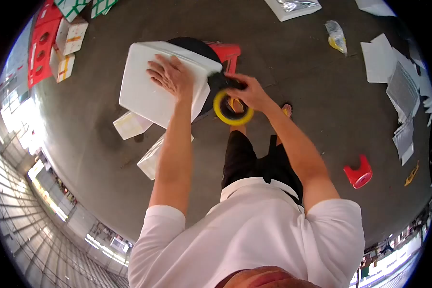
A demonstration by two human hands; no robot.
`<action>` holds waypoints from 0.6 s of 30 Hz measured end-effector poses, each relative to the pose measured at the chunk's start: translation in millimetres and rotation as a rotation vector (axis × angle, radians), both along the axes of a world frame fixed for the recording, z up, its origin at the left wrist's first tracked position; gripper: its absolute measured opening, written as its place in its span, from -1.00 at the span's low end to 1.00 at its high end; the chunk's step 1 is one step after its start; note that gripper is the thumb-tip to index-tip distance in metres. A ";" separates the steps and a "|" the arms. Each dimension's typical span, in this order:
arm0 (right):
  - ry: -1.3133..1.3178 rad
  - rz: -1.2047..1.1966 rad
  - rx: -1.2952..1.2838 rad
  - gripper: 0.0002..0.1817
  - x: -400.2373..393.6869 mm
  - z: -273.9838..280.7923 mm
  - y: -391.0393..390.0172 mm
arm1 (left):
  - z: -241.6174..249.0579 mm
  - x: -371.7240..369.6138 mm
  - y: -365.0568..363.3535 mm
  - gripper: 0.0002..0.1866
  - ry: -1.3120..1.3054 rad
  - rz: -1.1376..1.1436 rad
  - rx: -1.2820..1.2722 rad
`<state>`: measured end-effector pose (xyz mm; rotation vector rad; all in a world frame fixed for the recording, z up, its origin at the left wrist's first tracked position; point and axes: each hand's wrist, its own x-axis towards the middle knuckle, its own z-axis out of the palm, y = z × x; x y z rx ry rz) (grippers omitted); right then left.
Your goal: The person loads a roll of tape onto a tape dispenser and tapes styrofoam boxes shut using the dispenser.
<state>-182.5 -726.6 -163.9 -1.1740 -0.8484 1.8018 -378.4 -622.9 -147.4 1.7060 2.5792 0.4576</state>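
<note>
A white foam box point(144, 81) rests tilted on top of a black round surface point(192, 45), with a red support partly showing beneath. My left hand point(170, 77) lies flat on the box, fingers spread. In my right hand point(252, 91), fingers are wrapped round the handle of a black tape dispenser carrying a yellow-edged roll point(216, 108). The dispenser's black head point(217, 81) is right at the box's right edge and is smeared by motion.
White foam pieces point(132, 125) lie on the floor below the box. A red stool point(359, 172) is at the right, near white foam sheets point(379, 57). A plastic bag point(336, 36) lies further up. Red crates point(38, 53) with boxes stand at upper left.
</note>
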 end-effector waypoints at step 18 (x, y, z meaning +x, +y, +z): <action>-0.079 0.350 0.046 -0.40 4.0 13.4 -13.9 | 13.7 -40.1 -21.2 -0.30 0.047 -0.156 -0.019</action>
